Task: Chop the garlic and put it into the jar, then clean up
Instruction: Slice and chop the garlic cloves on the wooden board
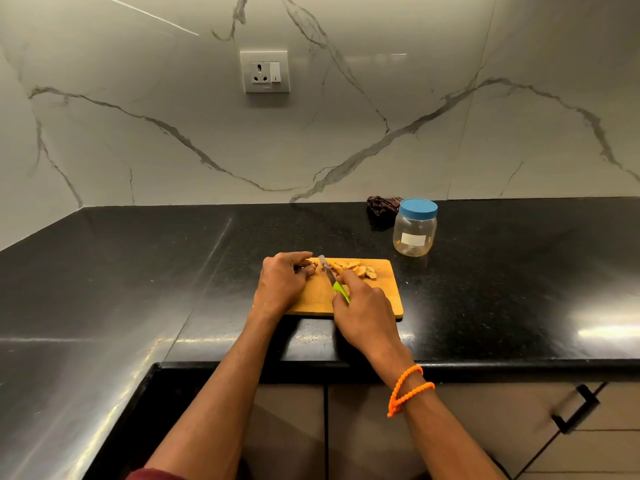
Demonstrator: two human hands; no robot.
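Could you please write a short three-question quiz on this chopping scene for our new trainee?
1. True or false: the jar has its lid on.
2. Which hand grips the knife? A left, B right.
3. Fill in: the garlic lies on the ____.

Key: 1 true. 2 B, the right hand; the left hand steadies a piece. 3 board.

Knife handle (341, 292) mostly inside hand (363, 317)
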